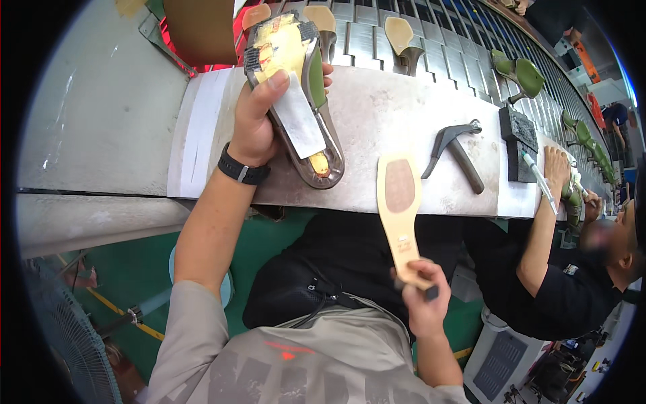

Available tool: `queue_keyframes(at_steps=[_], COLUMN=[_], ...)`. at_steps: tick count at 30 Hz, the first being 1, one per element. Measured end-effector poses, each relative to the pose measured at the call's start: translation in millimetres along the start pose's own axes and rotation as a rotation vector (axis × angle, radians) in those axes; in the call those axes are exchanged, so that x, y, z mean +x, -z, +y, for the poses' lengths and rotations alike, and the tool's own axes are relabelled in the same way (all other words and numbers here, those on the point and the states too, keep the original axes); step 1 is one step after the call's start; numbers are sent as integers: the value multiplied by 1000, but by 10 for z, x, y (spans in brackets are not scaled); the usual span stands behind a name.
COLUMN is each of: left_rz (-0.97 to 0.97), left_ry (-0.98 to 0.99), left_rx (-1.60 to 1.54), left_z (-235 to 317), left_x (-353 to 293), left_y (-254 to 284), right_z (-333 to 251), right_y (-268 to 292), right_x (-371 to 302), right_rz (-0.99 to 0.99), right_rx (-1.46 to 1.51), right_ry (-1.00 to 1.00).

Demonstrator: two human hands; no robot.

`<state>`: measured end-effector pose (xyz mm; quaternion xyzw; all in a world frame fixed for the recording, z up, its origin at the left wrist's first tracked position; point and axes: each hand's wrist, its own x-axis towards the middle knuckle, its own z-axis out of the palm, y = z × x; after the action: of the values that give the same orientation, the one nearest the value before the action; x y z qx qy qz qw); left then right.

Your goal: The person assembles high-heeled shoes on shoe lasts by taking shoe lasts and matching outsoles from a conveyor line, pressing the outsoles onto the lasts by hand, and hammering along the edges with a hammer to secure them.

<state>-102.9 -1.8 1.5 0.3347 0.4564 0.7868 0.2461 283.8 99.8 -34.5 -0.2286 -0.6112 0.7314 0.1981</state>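
Note:
Over the left side of the bench, my left hand [259, 111] is wrapped round a shoe [313, 135], thumb pressed on its upper face. Green and dark glossy sides show on the shoe. Its exposed face has a yellow patch with rough black edges at the far end and a white strip [299, 124] along the middle. Lower and to the right, my right hand [427, 296] pinches the narrow end of a beige insole [398, 192]. The insole has a brownish oval pad at its wide end. A small dark piece, unclear in kind, sticks out by my right fingers.
A hammer [457, 151] lies on the bench [363, 101], left of a black block [517, 141] and a white pen [538, 176]. Beyond runs a metal slat conveyor [444, 47] carrying green shoes [528, 77] and insoles [400, 34]. A co-worker [572, 269] handles a green shoe at right.

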Motion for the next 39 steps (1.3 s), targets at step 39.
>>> queue_keyframes(at_steps=[39], left_rz=[-99], left_ry=[293], left_rx=[-298], left_z=[995], left_x=[-603], left_y=[-1189], right_z=[-1066], right_y=[-862], right_x=[713], right_rz=[-387], right_rx=[172], right_ry=[102])
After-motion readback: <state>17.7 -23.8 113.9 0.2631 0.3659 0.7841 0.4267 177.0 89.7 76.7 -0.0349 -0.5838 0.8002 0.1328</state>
